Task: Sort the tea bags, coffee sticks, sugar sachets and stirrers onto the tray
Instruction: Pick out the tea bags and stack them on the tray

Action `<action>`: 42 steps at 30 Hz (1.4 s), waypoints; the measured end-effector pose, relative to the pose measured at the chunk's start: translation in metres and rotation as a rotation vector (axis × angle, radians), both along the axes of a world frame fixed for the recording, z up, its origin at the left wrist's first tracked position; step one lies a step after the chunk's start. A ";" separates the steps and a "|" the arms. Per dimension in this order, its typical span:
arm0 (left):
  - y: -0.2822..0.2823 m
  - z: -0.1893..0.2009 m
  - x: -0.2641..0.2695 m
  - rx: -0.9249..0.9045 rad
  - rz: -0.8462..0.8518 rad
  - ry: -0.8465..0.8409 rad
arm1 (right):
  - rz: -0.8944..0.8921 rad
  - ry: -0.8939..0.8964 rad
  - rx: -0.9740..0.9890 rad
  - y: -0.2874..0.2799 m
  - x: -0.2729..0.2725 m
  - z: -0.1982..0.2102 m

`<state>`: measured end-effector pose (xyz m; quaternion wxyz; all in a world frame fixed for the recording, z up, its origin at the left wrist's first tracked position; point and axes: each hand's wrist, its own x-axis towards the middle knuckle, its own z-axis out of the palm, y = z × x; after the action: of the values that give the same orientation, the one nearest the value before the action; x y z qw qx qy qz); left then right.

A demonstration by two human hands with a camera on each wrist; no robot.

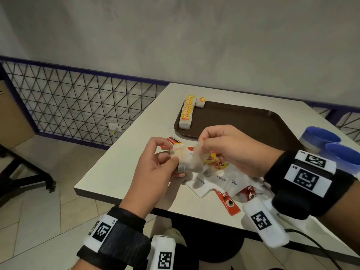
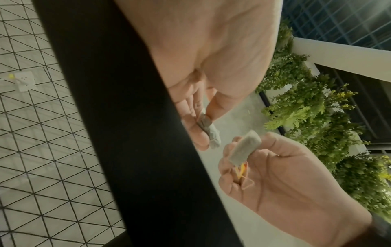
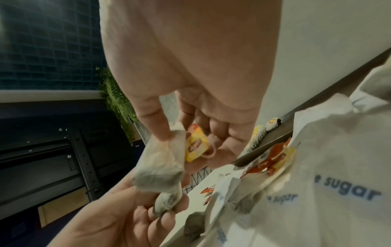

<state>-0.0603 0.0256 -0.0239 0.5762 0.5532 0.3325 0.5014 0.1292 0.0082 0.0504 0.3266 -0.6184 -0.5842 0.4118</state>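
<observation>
Above the table's front-left corner, my left hand pinches a crumpled tea bag between thumb and fingers. My right hand pinches a second tea bag, whose yellow tag dangles under the palm. The two bags touch in the head view. The left wrist view shows the left bag slightly apart from the right one. A row of tea bags lies on the left edge of the brown tray. White sugar sachets and red coffee sticks lie on the table below my hands.
Two blue bowls stand at the table's right edge beside the tray. Another coffee stick lies behind my left hand. A wire mesh fence runs along the left of the table, with tiled floor below.
</observation>
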 end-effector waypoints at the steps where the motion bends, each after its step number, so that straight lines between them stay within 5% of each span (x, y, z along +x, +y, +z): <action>1: 0.001 -0.001 0.000 0.020 -0.003 0.032 | 0.012 -0.029 -0.007 0.000 0.000 -0.001; 16: 0.001 -0.006 -0.002 0.069 -0.083 0.027 | 0.207 0.050 -0.036 -0.004 0.002 0.006; 21: 0.004 -0.006 -0.008 0.054 -0.226 0.069 | 0.255 -0.003 -0.100 -0.007 -0.002 0.004; 24: 0.004 -0.004 -0.007 0.046 -0.213 0.101 | 0.228 0.029 -0.105 -0.008 -0.005 0.007; 30: 0.010 -0.005 -0.005 -0.217 -0.085 -0.129 | 0.036 0.265 -0.051 -0.008 0.000 0.002; 34: 0.010 -0.005 -0.006 -0.185 -0.063 -0.101 | -0.057 0.318 -0.042 -0.015 -0.002 -0.008; 42: 0.009 -0.005 -0.008 -0.133 -0.084 -0.111 | -0.144 0.190 -0.009 -0.018 -0.011 -0.010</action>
<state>-0.0680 0.0347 -0.0292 0.6497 0.4986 0.3088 0.4836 0.1187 -0.0097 0.0408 0.4066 -0.6184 -0.5029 0.4466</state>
